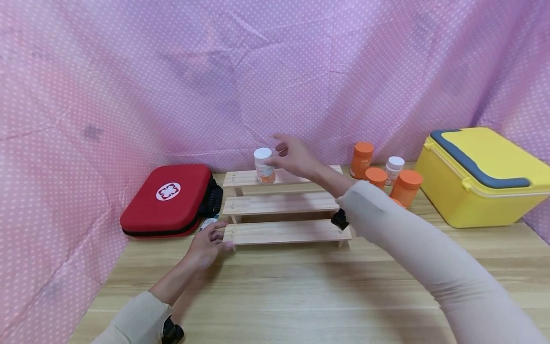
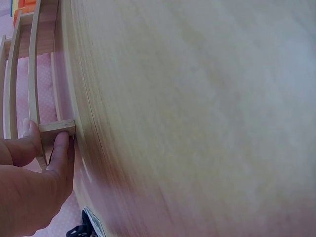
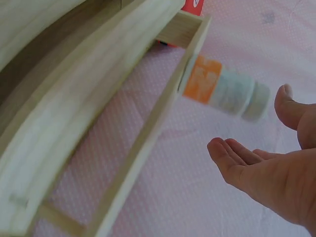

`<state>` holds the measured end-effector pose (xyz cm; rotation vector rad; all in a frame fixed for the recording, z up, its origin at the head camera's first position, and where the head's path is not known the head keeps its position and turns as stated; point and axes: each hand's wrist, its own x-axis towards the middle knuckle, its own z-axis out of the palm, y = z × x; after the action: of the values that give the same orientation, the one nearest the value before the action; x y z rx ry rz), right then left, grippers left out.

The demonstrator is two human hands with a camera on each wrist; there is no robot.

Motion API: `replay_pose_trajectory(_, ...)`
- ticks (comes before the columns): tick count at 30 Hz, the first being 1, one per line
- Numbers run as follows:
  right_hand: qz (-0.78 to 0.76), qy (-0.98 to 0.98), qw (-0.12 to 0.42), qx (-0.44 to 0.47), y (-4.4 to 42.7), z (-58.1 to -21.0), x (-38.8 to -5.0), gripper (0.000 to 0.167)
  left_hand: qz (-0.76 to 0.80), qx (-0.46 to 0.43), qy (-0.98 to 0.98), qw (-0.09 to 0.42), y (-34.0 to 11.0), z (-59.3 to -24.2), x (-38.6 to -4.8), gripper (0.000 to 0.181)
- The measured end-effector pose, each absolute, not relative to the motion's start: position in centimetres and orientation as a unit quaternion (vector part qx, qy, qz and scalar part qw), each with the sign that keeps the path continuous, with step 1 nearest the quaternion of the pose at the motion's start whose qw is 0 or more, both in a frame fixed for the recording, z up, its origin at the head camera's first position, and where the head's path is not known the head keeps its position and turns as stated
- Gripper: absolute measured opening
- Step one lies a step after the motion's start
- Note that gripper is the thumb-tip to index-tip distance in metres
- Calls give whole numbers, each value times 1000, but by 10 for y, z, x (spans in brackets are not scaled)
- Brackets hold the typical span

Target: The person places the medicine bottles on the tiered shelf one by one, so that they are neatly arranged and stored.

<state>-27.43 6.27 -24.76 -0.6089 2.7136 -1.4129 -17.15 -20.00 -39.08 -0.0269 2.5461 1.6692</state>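
Note:
A white bottle with an orange band on its label (image 1: 264, 167) stands upright near the left end of the top tier of a three-tier wooden rack (image 1: 283, 232). Just right of it is my right hand (image 1: 296, 156), thumb and fingers spread apart. In the right wrist view a gap shows between this hand (image 3: 276, 180) and the bottle (image 3: 229, 91). At the rack's lower left corner, my left hand (image 1: 207, 246) holds the end of the bottom tier. Seen from the left wrist, thumb and fingers pinch the end piece (image 2: 57, 127).
Left of the rack lies a red first-aid case (image 1: 167, 198) with a black handle. To the right stand several orange bottles (image 1: 362, 160) and a small white bottle (image 1: 394, 169), partly behind my right sleeve. A yellow box (image 1: 485, 177) sits farther right. Pink dotted cloth (image 1: 275, 71) hangs behind.

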Motion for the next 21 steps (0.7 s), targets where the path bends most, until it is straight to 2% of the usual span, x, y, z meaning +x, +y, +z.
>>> replay_pose_trajectory(9,-420,883,-27,-207,145,-239,-242,64,532,-13,845,50,-201,-390,-172,57)
replay_pose_trajectory(16,-379,904,-37,-194,200,-255,-203,62,536,-16,843,53,-201,-391,-172,57)
replay_pose_trajectory(21,-348,919,-78,-170,231,-275,-180,64,545,-12,837,51,-200,-392,-172,57)
